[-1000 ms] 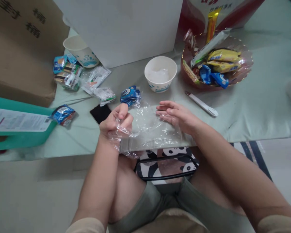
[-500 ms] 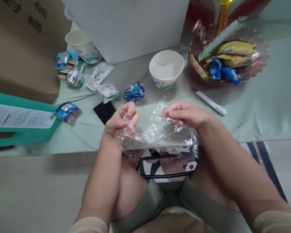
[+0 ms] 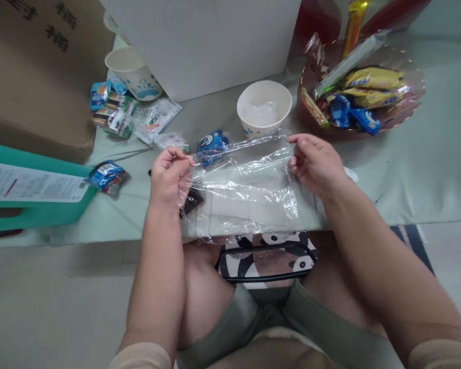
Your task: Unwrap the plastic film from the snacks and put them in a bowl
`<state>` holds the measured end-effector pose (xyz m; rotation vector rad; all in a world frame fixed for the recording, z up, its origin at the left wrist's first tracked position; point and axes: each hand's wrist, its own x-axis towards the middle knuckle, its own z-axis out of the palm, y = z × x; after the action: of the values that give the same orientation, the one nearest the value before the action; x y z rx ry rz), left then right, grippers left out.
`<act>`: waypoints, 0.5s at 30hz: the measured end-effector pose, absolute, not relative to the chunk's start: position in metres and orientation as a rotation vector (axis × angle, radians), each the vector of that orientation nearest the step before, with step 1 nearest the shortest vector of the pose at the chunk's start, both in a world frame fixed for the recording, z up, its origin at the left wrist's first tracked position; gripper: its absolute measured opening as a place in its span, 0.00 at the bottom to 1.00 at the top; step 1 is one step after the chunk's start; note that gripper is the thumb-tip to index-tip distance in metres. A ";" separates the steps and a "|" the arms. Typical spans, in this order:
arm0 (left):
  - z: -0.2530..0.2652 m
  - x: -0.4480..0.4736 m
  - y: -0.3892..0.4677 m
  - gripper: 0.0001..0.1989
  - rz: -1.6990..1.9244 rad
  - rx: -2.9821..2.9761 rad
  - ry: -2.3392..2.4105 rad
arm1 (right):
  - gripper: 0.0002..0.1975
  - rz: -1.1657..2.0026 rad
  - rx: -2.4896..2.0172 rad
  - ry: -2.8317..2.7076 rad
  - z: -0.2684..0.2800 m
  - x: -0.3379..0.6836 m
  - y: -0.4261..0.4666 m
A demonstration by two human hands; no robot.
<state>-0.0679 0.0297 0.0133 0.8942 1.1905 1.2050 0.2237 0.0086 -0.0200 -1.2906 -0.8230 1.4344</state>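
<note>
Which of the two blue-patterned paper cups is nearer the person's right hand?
The paper cup beside the pink bowl, just beyond the right hand; the other cup stands farther left, by the cardboard box.

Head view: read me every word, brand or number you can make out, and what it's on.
"桶", twice, on the cardboard box; another character there is cut off.
Too small or blurred: white label, yellow packets, blue packets.
Clear plastic: no text seen.

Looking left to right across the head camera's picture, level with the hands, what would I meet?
Green labelled object, blue snack packet, left hand, clear plastic film, right hand, white tip of something mostly hidden.
</note>
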 end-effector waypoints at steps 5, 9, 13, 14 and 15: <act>0.013 -0.061 0.030 0.12 1.224 0.925 1.161 | 0.22 1.809 -1.318 -0.805 -0.015 0.222 -0.002; 0.014 -0.062 0.032 0.12 1.263 0.899 1.207 | 0.18 1.859 -1.387 -0.917 -0.013 0.228 -0.009; 0.014 -0.065 0.032 0.11 1.260 0.897 1.226 | 0.16 1.850 -1.415 -0.925 -0.015 0.233 -0.013; 0.014 -0.065 0.032 0.11 1.259 0.898 1.223 | 0.16 1.844 -1.424 -0.913 -0.016 0.234 -0.013; 0.015 -0.065 0.032 0.11 1.259 0.896 1.220 | 0.15 1.834 -1.433 -0.898 -0.016 0.234 -0.014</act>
<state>-0.0654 0.0318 0.0148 0.8960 1.2196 1.2586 0.2343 -0.0136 -0.0157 -1.4325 -0.8984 1.8341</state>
